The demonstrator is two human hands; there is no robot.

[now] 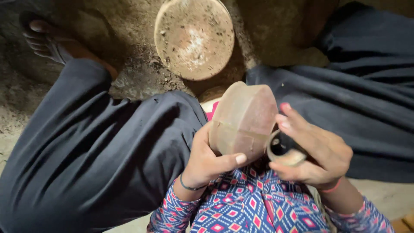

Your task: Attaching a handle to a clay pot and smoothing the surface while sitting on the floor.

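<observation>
patterned sleeves (254, 211) at 6 | left hand (207, 159) gripping clay pot (243, 121) | right hand (317, 151) pinching ring scraper (282, 149) at 3 | looks mid-smoothing | round disc (194, 39) at 12

Centre: I see the clay pot (243, 121) held up by the left hand (207, 162) and touched by the right hand (317, 151) with its ring tool (282, 149), blocking the middle
12 o'clock: round clay disc (194, 39) lies on the dirt floor (129, 69); only a narrow gap between it and the pot
9 o'clock: dark-clothed left leg (86, 146) fills this side
3 o'clock: right leg (358, 103) walls it off
11 o'clock: I find bare floor between disc and sandalled foot (47, 39)
6 o'clock: patterned sleeves (250, 207) close the way
</observation>
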